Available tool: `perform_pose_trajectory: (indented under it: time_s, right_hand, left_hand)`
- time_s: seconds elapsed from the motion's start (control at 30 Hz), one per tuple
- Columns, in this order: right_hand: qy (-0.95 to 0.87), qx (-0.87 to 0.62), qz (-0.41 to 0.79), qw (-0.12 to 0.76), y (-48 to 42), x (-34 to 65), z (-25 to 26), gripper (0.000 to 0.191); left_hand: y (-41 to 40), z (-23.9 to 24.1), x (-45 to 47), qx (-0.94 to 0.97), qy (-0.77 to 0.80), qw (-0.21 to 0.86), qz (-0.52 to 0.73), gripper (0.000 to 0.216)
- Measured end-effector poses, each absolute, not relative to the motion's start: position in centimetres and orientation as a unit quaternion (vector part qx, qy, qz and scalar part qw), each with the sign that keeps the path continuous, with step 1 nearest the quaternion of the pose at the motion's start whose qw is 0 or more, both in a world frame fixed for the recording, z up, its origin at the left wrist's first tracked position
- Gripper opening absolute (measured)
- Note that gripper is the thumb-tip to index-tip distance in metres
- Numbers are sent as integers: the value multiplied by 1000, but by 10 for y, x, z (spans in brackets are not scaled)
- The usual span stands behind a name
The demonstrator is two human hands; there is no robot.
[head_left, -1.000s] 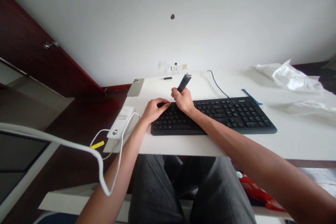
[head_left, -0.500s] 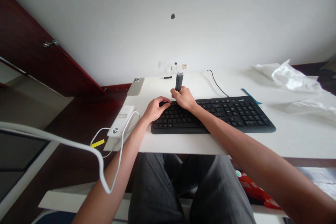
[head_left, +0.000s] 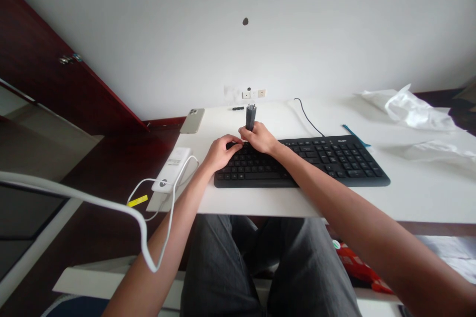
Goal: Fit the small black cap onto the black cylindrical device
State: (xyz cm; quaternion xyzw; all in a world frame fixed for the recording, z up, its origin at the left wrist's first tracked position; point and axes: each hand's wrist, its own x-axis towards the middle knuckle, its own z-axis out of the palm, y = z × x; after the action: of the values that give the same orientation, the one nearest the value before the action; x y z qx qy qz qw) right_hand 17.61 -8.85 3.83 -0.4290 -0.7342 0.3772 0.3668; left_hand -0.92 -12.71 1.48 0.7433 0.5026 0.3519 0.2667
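1. White wall rises behind a white desk [head_left: 372, 198], with a dark red cabinet [head_left: 44, 79] to the left.
2. On the desk lies a black keyboard [head_left: 316, 161], its cable [head_left: 307, 116] running back toward the wall.
3. The right hand [head_left: 260, 138] is at the keyboard's far left corner, fingers clamped round a dark, slim tool [head_left: 250, 116] that stands nearly upright above the keys.
4. The left hand [head_left: 221, 152] rests on the leftmost keys just beside the right hand, fingers curled together and pressing down; whether they pinch anything cannot be told.
5. A phone [head_left: 192, 121] lies at the desk's far left corner.
6. A white power bank [head_left: 171, 169] with a white cord [head_left: 148, 193] sits near the left edge.
7. Crumpled white plastic [head_left: 412, 109] lies far right, well apart from the hands.
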Motion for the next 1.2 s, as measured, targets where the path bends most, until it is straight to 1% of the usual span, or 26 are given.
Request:
perform_pose_trajectory:
  time_s: [0.23, 0.43, 0.6, 0.67, 0.77, 0.83, 1.0, 1.2]
  right_hand:
    - [-717, -434, 394, 377, -85, 177, 35, 30]
    - [-720, -429, 384, 386, -87, 176, 35, 29]
    - [-708, -434, 400, 388, -85, 177, 34, 30]
    - [-701, -436, 406, 391, -84, 177, 34, 30]
    - [-699, -429, 413, 395, -84, 178, 34, 29]
    - [-704, -423, 412, 396, -84, 177, 34, 30]
    - [-705, -426, 407, 396, -84, 177, 34, 31]
    - [-710, -429, 399, 390, -85, 178, 35, 32]
  left_hand:
    - [-127, 16, -9, 752, 490, 269, 350, 16]
    - [-130, 17, -6, 759, 479, 247, 366, 14]
    - [-133, 24, -8, 771, 473, 226, 362, 14]
    - [-136, 31, -11, 789, 481, 186, 333, 15]
    - [-142, 46, -15, 822, 500, 92, 258, 17]
    - [-145, 54, -15, 834, 500, 64, 224, 16]
    - [-141, 63, -7, 844, 502, 69, 176, 15]
    - [-136, 63, -2, 865, 479, 54, 138, 13]
